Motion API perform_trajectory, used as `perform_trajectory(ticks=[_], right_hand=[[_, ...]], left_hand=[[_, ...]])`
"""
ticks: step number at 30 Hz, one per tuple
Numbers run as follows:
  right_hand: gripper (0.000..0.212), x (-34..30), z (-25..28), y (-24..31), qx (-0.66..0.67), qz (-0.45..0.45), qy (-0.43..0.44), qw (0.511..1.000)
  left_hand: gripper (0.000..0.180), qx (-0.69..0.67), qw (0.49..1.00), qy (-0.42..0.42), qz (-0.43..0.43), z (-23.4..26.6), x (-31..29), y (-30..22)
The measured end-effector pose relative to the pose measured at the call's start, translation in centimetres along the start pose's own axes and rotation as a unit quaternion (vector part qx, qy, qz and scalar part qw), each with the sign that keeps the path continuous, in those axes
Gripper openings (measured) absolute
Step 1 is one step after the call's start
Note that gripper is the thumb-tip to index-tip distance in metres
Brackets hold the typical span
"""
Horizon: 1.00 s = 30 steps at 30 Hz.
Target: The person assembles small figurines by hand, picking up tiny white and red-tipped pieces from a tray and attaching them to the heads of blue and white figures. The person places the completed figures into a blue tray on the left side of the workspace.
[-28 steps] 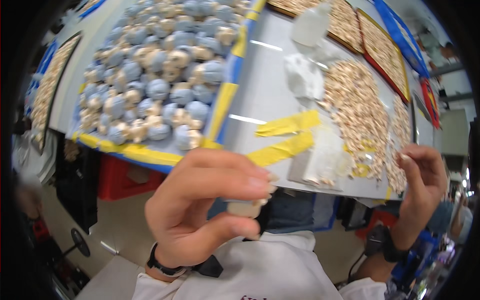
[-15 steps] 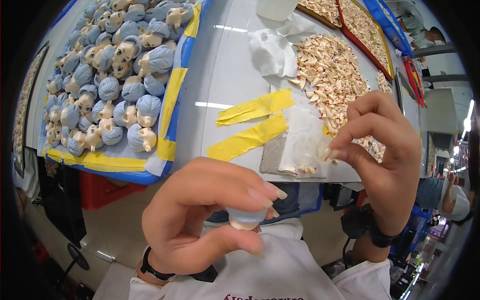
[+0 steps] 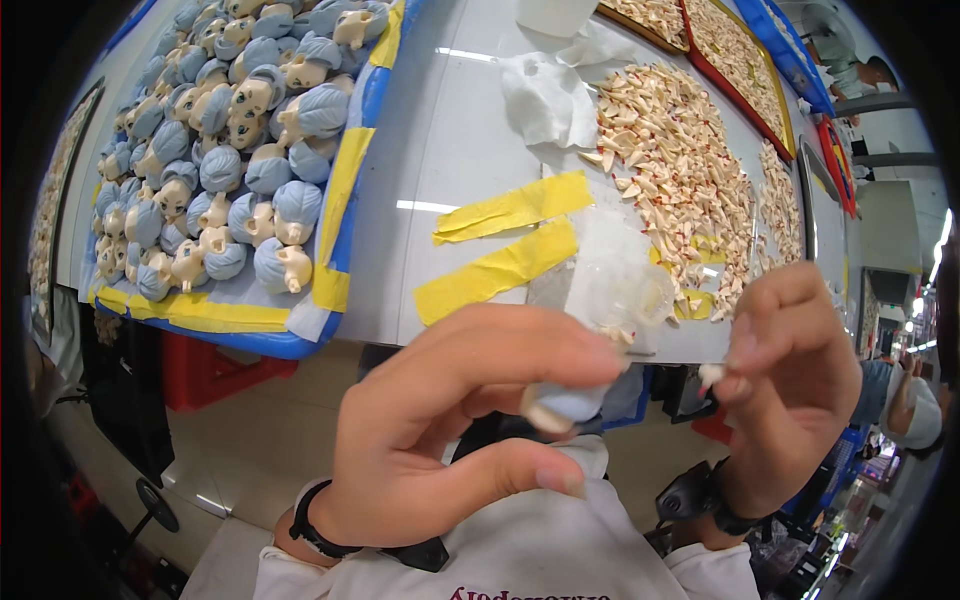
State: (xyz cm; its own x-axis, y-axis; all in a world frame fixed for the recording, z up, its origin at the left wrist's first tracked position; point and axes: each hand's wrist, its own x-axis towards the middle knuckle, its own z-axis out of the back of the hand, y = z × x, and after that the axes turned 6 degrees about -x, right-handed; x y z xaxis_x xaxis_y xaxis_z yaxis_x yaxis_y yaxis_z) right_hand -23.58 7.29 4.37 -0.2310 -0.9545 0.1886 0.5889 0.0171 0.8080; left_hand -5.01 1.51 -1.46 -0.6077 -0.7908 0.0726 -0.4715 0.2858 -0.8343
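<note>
across the upper middle of the frame, see a light grey table (image 3: 440, 120), reaching down to behind the hands. at the upper left, see a blue tray (image 3: 245, 342) with yellow tape along the rim, filled with many doll heads (image 3: 220, 170) with light-blue hair, lying in different directions. at the upper right, see a loose heap of small pale pieces (image 3: 680, 170), many with red tips, spread over the table.

in the lower middle, see the left hand (image 3: 440, 420), with fingers bent over and grasping one held doll head (image 3: 568, 402); below, see the thumb pointing to the right (cannot tell about any touch of thumb on head, because of blur). at the right, see the right hand (image 3: 795, 370), with thumb and forefinger pinched together.

near the centre, see two yellow tape strips (image 3: 515, 207), lying slanted on the table. just right of and below the centre, find the held doll head itself, tilted, in blue and pale colour. further right, between the right fingertips, find one tiny pale piece (image 3: 711, 375), apart from the held doll head.
</note>
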Motion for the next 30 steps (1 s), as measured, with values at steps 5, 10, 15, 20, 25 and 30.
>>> perform_trajectory(ticks=[5,10,15,20,25,30], right_hand=[[0.025,-1.9,-1.1,0.3,0.104,-0.01,-0.019,0.994],[0.024,-2.3,-1.3,-0.3,0.123,0.056,0.059,0.989],[0.022,-2.8,-2.6,-0.7,0.14,0.045,0.054,0.988],[0.02,-2.9,-2.6,-0.3,0.045,0.097,0.034,0.994],[0.028,-2.2,-2.7,-1.1,-0.018,0.196,0.014,0.98],[0.03,-1.9,-2.7,-1.5,-0.023,0.185,-0.003,0.982]], left_hand=[[0.043,0.019,0.998,0.058,0.003,0.4,0.0,0.3],[0.037,0.089,0.996,0.02,-0.023,-0.4,-0.5,0.0],[0.038,0.227,0.97,0.041,-0.075,-0.5,-0.5,-0.1],[0.034,0.33,0.93,0.052,-0.151,-1.2,-0.5,-0.3],[0.036,0.381,0.903,-0.003,-0.197,-2.6,-1.0,0.1],[0.039,0.388,0.905,0.017,-0.173,-1.4,-0.6,0.4]])
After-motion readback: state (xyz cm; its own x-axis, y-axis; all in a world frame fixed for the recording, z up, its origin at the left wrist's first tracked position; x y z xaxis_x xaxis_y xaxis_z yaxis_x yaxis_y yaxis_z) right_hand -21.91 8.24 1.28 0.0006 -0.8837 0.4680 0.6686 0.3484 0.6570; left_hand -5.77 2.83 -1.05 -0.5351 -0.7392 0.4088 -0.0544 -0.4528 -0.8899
